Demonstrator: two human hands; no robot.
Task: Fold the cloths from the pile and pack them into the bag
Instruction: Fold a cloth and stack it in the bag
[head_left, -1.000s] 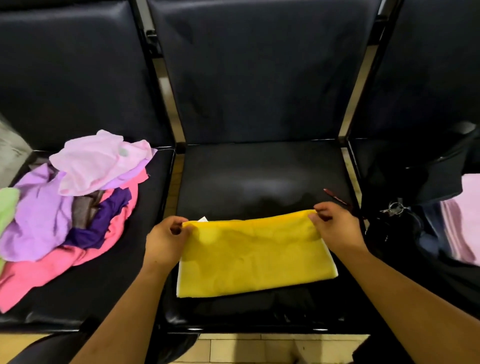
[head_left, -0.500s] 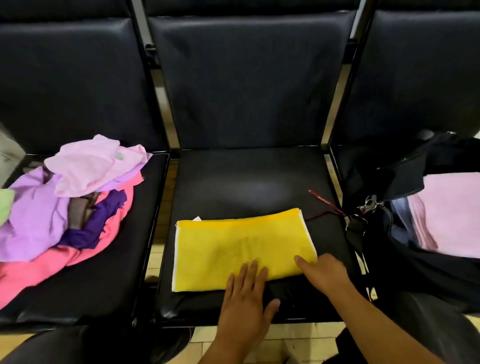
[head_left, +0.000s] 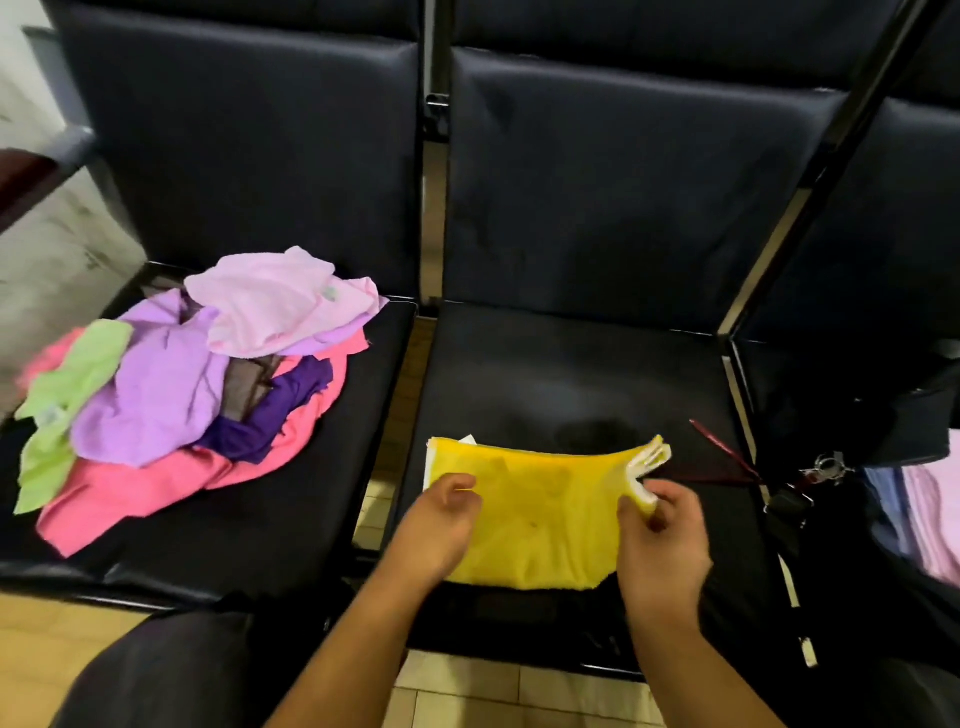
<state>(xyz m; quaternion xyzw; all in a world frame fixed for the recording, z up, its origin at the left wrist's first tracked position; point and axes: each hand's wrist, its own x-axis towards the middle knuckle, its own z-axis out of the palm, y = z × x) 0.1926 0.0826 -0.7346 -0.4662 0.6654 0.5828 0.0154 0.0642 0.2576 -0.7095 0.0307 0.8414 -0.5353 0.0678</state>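
A folded yellow cloth (head_left: 545, 514) lies on the middle black seat (head_left: 571, 374). My left hand (head_left: 441, 525) rests on its left part with fingers curled, pinching the fabric. My right hand (head_left: 660, 540) grips the cloth's right edge and lifts it, so the white-hemmed corner sticks up. A loose pile of cloths (head_left: 176, 395) in pink, purple, lilac and green sits on the left seat. The dark bag (head_left: 852, 525) stands on the right seat, a folded pink cloth (head_left: 930, 509) showing inside it.
A red strap (head_left: 722, 452) and metal key ring (head_left: 828, 465) lie by the bag's opening. Black seat backs rise behind all three seats. A metal frame bar (head_left: 769, 260) divides the middle and right seats. Tiled floor shows below the seat fronts.
Both hands moved from the cloth's near edge onto it. The right hand has taken the right edge and raised it; the left now holds the left part. The camera swung left.
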